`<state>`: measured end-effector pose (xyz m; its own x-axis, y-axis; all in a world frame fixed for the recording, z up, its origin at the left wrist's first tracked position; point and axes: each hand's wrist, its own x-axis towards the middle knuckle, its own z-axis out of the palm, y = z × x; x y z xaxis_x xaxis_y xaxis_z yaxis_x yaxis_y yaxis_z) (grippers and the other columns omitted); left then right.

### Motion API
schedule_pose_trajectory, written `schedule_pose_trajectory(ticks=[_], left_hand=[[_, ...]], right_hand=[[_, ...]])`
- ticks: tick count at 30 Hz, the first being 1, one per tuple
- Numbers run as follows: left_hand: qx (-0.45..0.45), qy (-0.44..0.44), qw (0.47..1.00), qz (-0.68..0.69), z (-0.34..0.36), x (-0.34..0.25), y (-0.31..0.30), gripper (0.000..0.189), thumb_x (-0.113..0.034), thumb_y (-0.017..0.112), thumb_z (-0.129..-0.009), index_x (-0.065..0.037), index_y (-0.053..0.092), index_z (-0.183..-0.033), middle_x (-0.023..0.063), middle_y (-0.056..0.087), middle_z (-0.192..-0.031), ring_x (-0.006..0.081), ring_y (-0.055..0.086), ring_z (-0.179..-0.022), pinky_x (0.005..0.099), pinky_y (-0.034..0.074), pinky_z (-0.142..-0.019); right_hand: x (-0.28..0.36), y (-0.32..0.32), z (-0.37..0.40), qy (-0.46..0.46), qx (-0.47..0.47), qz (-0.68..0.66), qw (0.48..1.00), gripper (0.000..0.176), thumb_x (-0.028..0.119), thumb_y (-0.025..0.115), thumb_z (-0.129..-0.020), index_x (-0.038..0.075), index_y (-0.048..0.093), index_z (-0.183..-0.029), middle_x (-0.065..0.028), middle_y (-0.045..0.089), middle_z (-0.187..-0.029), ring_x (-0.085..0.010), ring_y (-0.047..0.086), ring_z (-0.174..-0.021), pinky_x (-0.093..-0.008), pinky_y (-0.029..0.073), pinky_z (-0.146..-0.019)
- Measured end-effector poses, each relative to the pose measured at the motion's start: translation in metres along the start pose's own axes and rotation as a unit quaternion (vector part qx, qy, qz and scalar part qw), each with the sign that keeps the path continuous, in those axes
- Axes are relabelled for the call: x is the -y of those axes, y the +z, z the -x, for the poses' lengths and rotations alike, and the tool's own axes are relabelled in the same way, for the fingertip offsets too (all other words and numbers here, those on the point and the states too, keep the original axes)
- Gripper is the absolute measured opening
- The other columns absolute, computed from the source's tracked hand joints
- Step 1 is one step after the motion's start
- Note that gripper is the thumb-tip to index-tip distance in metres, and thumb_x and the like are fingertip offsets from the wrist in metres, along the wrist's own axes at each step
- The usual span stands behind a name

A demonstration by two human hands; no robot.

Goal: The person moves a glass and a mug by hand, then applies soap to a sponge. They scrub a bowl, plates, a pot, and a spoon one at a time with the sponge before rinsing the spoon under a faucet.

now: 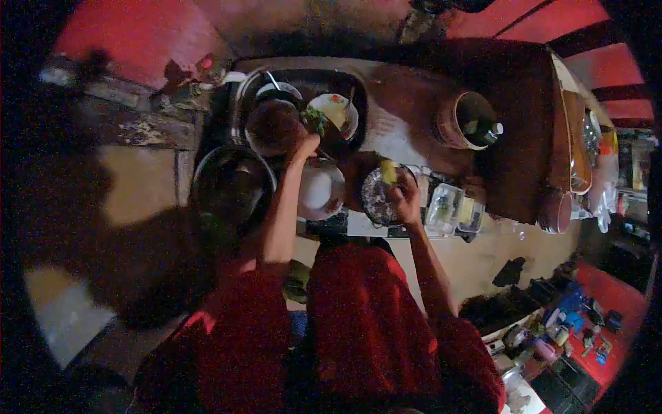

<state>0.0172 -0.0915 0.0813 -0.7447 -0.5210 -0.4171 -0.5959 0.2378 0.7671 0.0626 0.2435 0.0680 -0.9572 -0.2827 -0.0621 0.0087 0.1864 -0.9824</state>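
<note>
Right hand (405, 201) pinching yellow piece (389, 171) over dark dish (376, 200), probably keeping drips inside. Left hand (305, 147) reaching to brown bowl (271, 127) rim beside greens (316, 121); grip too dim for telling. White bowl (316, 190) sitting between arms.

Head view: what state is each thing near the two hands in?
left hand: raised over the dark pot, grip unclear.
right hand: shut on the yellow piece.
yellow piece: held above the round dish.
dark pot: upright, uncovered.
white bowl: upright, pale food and a utensil inside.
bottle: capped, leaning in the tub.
</note>
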Motion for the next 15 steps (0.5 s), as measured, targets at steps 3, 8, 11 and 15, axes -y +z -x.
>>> schedule_pose_trajectory(ticks=[3, 8, 11, 15], left_hand=[[0.076, -0.016, 0.993, 0.094, 0.073, -0.011, -0.036, 0.081, -0.012, 0.067, -0.067, -0.005, 0.028, -0.137, 0.0170, 0.054, -0.117, 0.0334, 0.060, -0.095, 0.0390, 0.054, -0.063], [0.176, -0.146, 0.903, 0.365, 0.124, 0.089, -0.003, 0.060, -0.007, 0.065, -0.072, -0.006, 0.041, -0.126, 0.0107, 0.056, -0.111, 0.0244, 0.059, -0.090, 0.0364, 0.054, -0.060], [-0.031, 0.145, 0.974, 0.173, 0.129, 0.125, 0.019, 0.059, -0.007, 0.063, -0.076, -0.006, 0.037, -0.129, 0.0093, 0.054, -0.112, 0.0220, 0.058, -0.091, 0.0344, 0.053, -0.068], [-0.090, -0.107, 0.884, 0.446, 0.170, 0.087, 0.010, 0.070, -0.012, 0.065, -0.076, 0.000, 0.028, -0.134, 0.0135, 0.046, -0.125, 0.0256, 0.052, -0.105, 0.0357, 0.043, -0.092]], right_hand=[[0.081, 0.067, -0.038, -0.152, 0.150, 0.123, 0.969, 0.037, 0.011, 0.061, -0.081, 0.005, 0.054, -0.117, -0.0184, 0.055, -0.118, -0.0342, 0.050, -0.112, -0.0413, 0.039, -0.097], [0.083, 0.150, -0.081, -0.193, 0.078, 0.263, 0.942, 0.043, 0.009, 0.058, -0.079, 0.005, 0.053, -0.120, -0.0202, 0.058, -0.106, -0.0417, 0.054, -0.096, -0.0455, 0.045, -0.084], [0.022, 0.183, -0.099, -0.119, -0.032, 0.368, 0.921, 0.040, 0.011, 0.057, -0.080, 0.006, 0.053, -0.119, -0.0206, 0.057, -0.105, -0.0408, 0.055, -0.095, -0.0461, 0.046, -0.080], [0.108, 0.136, -0.050, -0.414, 0.206, 0.202, 0.864, 0.026, 0.018, 0.057, -0.082, 0.004, 0.055, -0.104, -0.0179, 0.060, -0.096, -0.0387, 0.057, -0.087, -0.0459, 0.047, -0.073]])
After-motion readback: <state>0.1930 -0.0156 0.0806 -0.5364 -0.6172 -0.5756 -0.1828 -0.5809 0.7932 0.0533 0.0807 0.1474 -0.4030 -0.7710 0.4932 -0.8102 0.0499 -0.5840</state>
